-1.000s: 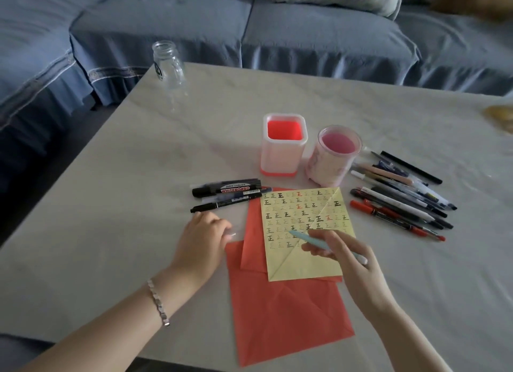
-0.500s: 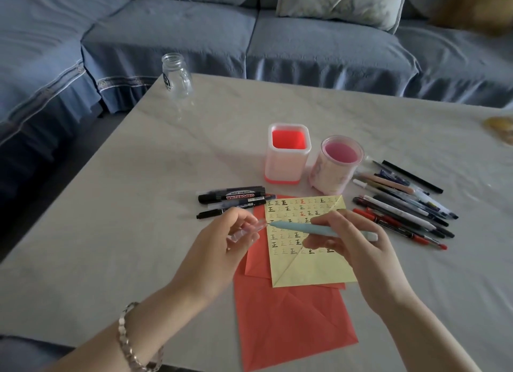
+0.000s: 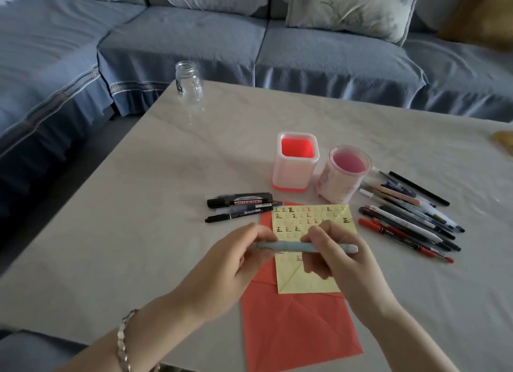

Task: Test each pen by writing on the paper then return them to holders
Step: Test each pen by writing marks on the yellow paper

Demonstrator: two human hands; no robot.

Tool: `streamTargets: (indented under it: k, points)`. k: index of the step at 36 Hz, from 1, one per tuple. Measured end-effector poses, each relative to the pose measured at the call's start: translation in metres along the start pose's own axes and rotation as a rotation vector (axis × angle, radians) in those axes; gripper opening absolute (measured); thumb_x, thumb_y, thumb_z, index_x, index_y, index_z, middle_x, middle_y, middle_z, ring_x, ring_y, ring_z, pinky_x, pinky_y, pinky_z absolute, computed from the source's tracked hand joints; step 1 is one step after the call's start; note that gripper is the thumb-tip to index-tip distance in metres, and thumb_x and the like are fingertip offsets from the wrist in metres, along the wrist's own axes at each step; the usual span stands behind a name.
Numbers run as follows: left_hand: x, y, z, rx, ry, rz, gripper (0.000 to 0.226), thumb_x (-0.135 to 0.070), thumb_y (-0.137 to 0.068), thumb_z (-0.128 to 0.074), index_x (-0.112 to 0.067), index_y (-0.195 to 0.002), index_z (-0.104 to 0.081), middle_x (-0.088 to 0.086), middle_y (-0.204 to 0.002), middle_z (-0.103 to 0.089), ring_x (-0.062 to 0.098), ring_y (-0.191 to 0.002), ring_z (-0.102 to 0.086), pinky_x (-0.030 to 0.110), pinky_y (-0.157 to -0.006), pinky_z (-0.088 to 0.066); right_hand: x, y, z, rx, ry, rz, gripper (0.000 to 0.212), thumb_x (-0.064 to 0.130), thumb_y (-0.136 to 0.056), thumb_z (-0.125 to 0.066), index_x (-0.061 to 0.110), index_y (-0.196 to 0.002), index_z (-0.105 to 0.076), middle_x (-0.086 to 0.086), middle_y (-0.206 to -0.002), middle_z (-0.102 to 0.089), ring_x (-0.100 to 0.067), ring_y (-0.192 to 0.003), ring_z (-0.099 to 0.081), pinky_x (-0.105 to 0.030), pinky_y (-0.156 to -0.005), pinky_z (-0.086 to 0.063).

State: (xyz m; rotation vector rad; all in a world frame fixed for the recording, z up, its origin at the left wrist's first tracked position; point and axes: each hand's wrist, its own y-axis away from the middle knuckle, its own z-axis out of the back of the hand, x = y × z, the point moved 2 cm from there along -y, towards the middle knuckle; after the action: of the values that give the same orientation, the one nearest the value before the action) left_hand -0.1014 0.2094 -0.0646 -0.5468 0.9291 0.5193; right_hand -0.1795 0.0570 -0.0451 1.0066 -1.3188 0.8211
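Head view: a crooked squeeze could make the light-blue pen (image 3: 302, 246) slip and streak the yellow paper (image 3: 311, 216) below it on the counter (image 3: 138, 232), I judge. Left hand (image 3: 236, 263) pinches its left end; right hand (image 3: 344, 263) curls around the barrel, holding it level.

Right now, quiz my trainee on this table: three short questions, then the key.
1. True or false: no pen sticks out of the square holder or the round holder.
2. The whiteboard marker lies: A) left of the yellow paper; B) in the square holder; C) in the round holder.
3. Fill in: the left hand and right hand both hold one light blue ___.
Key: 1 true; 2 A; 3 pen.
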Motion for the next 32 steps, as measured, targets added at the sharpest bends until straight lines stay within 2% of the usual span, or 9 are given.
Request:
streamTargets:
  k: [4, 10, 14, 16, 19, 21, 24, 28, 32]
  points:
    - [-0.003, 0.001, 0.008, 0.033, 0.094, 0.104, 0.01, -0.031, -0.086, -0.053, -0.029, -0.078, -0.049, -0.015, -0.063, -0.048, 0.003, -0.056, -0.038, 0.013, -0.054, -0.031, 0.003, -0.008, -0.015, -0.012, 0.006, 0.045, 0.039, 0.016, -0.091, -0.05, -0.015, -0.069, -0.043, -0.008, -0.043, -0.052, -0.009, -0.037, -0.033, -0.016, -0.04, -0.029]
    - [-0.009, 0.0, 0.048, 0.094, 0.529, 0.47, 0.014, -0.023, -0.075, -0.059, -0.016, -0.066, -0.051, -0.003, -0.05, -0.042, 0.01, -0.043, -0.024, 0.018, -0.041, -0.021, 0.025, -0.028, -0.046, 0.239, 0.107, 0.172, 0.027, 0.033, -0.079, -0.056, 0.016, -0.058, -0.054, -0.004, -0.042, -0.057, -0.006, -0.034, -0.038, -0.014, -0.038, -0.03]
    - [-0.012, 0.013, 0.081, 0.177, 0.643, 0.574, 0.015, -0.027, -0.08, -0.057, -0.018, -0.069, -0.057, -0.004, -0.05, -0.03, 0.009, -0.045, -0.021, 0.018, -0.04, -0.018, 0.041, -0.044, -0.082, 0.389, 0.135, 0.167, 0.032, 0.017, -0.089, -0.053, 0.009, -0.058, -0.052, -0.002, -0.042, -0.057, -0.01, -0.033, -0.04, -0.016, -0.037, -0.032]
    - [-0.009, 0.021, 0.097, 0.058, 0.461, 0.508, 0.017, -0.027, -0.089, -0.054, -0.018, -0.077, -0.059, -0.006, -0.051, -0.037, 0.007, -0.045, -0.03, 0.018, -0.043, -0.024, 0.044, -0.053, -0.105, 0.387, 0.125, 0.142, 0.036, 0.009, -0.093, -0.049, 0.007, -0.057, -0.051, -0.004, -0.042, -0.056, -0.011, -0.033, -0.039, -0.017, -0.037, -0.032]
    - [0.003, 0.04, 0.118, -0.145, -0.148, 0.346, 0.015, -0.029, -0.096, -0.046, -0.024, -0.083, -0.051, 0.0, -0.056, -0.048, 0.012, -0.047, -0.04, 0.03, -0.048, -0.032, 0.039, -0.063, -0.143, 0.378, 0.083, 0.063, 0.034, 0.008, -0.094, -0.046, 0.004, -0.06, -0.053, -0.005, -0.041, -0.056, -0.011, -0.032, -0.037, -0.016, -0.037, -0.03]
    - [0.012, 0.058, 0.127, -0.229, -0.396, 0.305, 0.015, -0.032, -0.096, -0.045, -0.024, -0.083, -0.045, -0.001, -0.057, -0.046, 0.014, -0.049, -0.041, 0.028, -0.048, -0.03, 0.03, -0.066, -0.169, 0.394, 0.059, -0.008, 0.033, 0.009, -0.095, -0.045, 0.002, -0.063, -0.053, -0.006, -0.041, -0.055, -0.011, -0.032, -0.035, -0.016, -0.036, -0.029]
    - [0.028, 0.087, 0.143, -0.418, -0.471, 0.324, 0.012, -0.032, -0.095, -0.047, -0.022, -0.09, -0.05, -0.008, -0.063, -0.047, 0.01, -0.058, -0.044, 0.024, -0.054, -0.031, 0.018, -0.065, -0.21, 0.447, 0.057, -0.098, 0.033, 0.013, -0.095, -0.046, 0.001, -0.065, -0.054, -0.006, -0.043, -0.055, -0.012, -0.035, -0.037, -0.017, -0.038, -0.031]
    - [0.043, 0.126, 0.166, -0.624, -0.463, 0.406, 0.025, -0.037, -0.09, -0.042, -0.02, -0.103, -0.057, -0.013, -0.081, -0.055, 0.006, -0.073, -0.052, 0.021, -0.067, -0.04, 0.008, -0.062, -0.27, 0.565, 0.145, -0.122, 0.032, 0.022, -0.093, -0.053, 0.003, -0.068, -0.058, -0.002, -0.045, -0.058, -0.01, -0.037, -0.043, -0.016, -0.04, -0.037]
    - [0.067, 0.174, 0.19, -0.926, -0.389, 0.58, 0.005, -0.026, -0.094, -0.048, -0.027, -0.091, -0.052, -0.012, -0.081, -0.057, 0.003, -0.075, -0.053, 0.013, -0.066, -0.038, -0.003, -0.059, -0.321, 0.679, 0.268, -0.025, 0.017, 0.022, -0.085, -0.064, 0.008, -0.079, -0.059, -0.003, -0.053, -0.061, -0.002, -0.034, -0.046, -0.01, -0.042, -0.039]
